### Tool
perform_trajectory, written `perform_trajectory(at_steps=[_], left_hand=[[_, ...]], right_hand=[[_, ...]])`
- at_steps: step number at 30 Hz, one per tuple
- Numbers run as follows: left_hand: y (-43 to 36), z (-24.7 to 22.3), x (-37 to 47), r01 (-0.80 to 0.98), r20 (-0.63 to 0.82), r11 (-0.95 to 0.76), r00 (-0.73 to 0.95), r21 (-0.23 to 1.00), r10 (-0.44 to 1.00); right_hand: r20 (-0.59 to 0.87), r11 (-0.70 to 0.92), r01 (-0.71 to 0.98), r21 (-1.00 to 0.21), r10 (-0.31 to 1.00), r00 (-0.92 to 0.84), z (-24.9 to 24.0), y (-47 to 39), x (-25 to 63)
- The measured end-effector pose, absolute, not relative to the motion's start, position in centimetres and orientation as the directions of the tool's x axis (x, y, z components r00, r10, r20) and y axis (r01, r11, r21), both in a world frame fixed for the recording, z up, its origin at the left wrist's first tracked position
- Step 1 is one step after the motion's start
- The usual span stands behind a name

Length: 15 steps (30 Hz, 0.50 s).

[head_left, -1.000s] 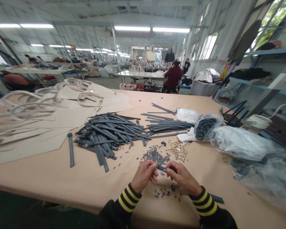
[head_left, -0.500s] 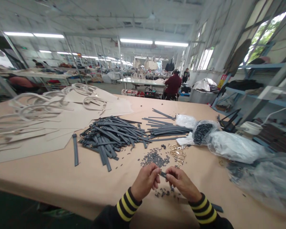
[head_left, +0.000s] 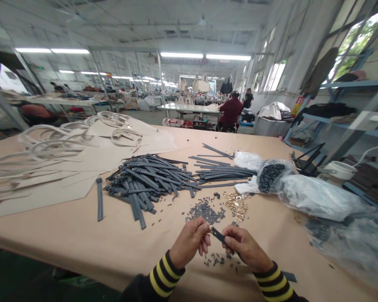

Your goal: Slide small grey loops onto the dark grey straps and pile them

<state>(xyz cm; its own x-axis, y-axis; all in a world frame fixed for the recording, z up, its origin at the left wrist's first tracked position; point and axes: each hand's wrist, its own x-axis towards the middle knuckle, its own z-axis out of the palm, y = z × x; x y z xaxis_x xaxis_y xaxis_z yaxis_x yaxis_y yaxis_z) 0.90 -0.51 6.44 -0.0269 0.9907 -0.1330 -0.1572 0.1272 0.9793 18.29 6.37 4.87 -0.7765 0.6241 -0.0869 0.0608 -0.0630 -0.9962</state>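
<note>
The step in hand seems to be fitting metal hardware at the end of a dark grey strap (head_left: 219, 235); the strap is held above the near middle of the brown-covered table (head_left: 82, 243), between the two hands; the left hand (head_left: 192, 240) has thumb and forefinger pressed together at a gold-coloured fitting (head_left: 210, 229) on the strap's far-left end, its other fingers curled; the right hand (head_left: 247, 248) pinches the strap between thumb and fingers, a short stretch showing between the grips; whether the fitting is fully seated I cannot tell; the next move would call for a steady right pinch and fine left-finger control; just beyond lie a heap of small grey pieces (head_left: 204, 211) and, to its right, gold-coloured hardware (head_left: 236, 205); finished-looking straps (head_left: 148, 180) are piled farther left.
</note>
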Motion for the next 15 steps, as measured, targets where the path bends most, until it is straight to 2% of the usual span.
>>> perform_trajectory(at_steps=[4, 9, 12, 15], left_hand=[[0.1, 5.6, 0.5, -0.311, -0.157, 0.168, 0.062, 0.935, 0.986], [0.4, 4.4, 0.2, -0.589, -0.207, 0.335, 0.275, 0.735, 0.939], [0.4, 3.7, 0.8, -0.609, -0.272, 0.414, 0.316, 0.677, 0.909], [0.5, 3.1, 1.2, -0.603, -0.335, 0.43, 0.271, 0.672, 0.902]], right_hand=[[-0.087, -0.06, 0.064, -0.996, 0.589, -0.803, 4.9, 6.8, 18.0], [-0.098, -0.053, 0.083, -0.995, 0.564, -0.82, 5.1, 7.2, 17.3], [-0.11, -0.021, 0.119, -0.993, 0.572, -0.813, 5.4, 6.9, 16.5], [-0.116, 0.041, 0.187, -0.982, 0.65, -0.751, 5.9, 6.5, 15.6]])
